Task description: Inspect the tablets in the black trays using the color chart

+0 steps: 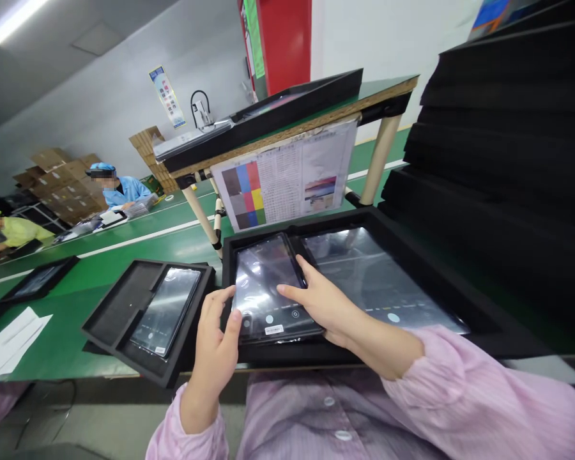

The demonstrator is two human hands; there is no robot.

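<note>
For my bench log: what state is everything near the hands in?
Held black glossy tablet: screen lit
Large black glossy tablet: screen lit
Black glossy tablet at left: screen lit
Black foam tray at left: lidless
Black foam tray at right: lidless
Bare left hand: touching held tablet's edge
Bare right hand: gripping that tablet

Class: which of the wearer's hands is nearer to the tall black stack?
Right. The right hand is at the right edge of the held tablet, toward the black stack; the left hand, at the tablet's left edge, is farther.
</note>
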